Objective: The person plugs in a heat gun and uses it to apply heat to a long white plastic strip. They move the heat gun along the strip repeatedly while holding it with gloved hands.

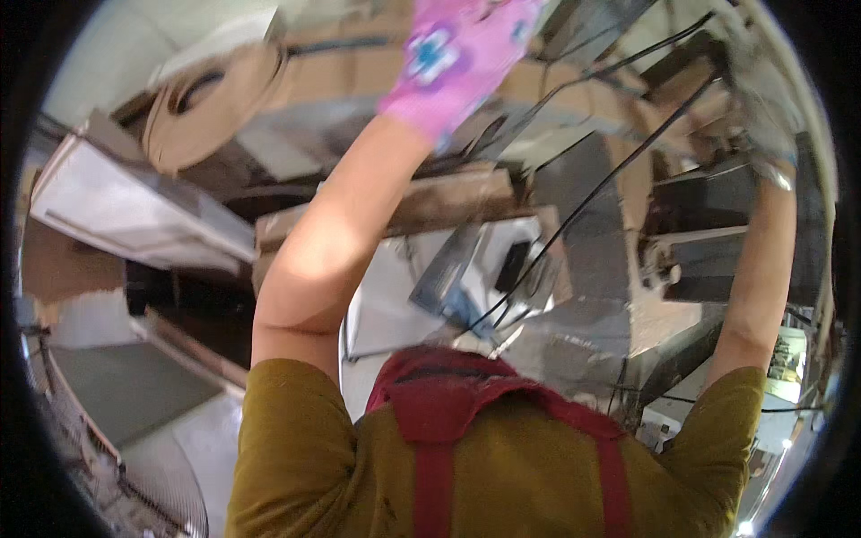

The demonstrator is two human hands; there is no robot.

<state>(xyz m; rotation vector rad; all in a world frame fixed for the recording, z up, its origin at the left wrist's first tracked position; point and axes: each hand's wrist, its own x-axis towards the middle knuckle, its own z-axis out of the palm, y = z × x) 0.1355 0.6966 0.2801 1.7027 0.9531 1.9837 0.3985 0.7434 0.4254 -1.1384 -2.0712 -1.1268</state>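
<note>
Both raised forearms framed a crowded stretch of machinery, leaving little open passage between them. Black cables (pixel 592 193) ran diagonally across the gap, from the upper right down toward the metal housing (pixel 489 269) at centre, barring a straight pass from one side to the other. A worn wooden beam (pixel 448 202) lay across behind the left forearm. The left hand (pixel 462 49), in a pink patterned glove, was up among stacked boards. The right hand (pixel 762 108) was blurred against dark metal parts. Open room lay lower left, over the pale floor (pixel 134 386) beside the white cabinet (pixel 126 206).
</note>
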